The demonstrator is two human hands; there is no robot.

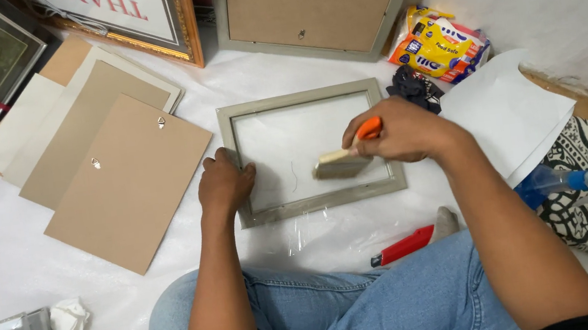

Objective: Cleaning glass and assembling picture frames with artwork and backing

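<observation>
A grey picture frame lies flat on the white floor sheet in front of me, its glass showing. My left hand presses down on the frame's left edge. My right hand grips a paintbrush with an orange handle and pale bristles. The bristles rest on the glass near the frame's right side. I sit cross-legged in blue jeans just below the frame.
Brown backing boards lie stacked to the left. More frames lean at the back. A yellow packet and dark cloth sit to the right, with white paper, a blue spray bottle and a red-handled tool.
</observation>
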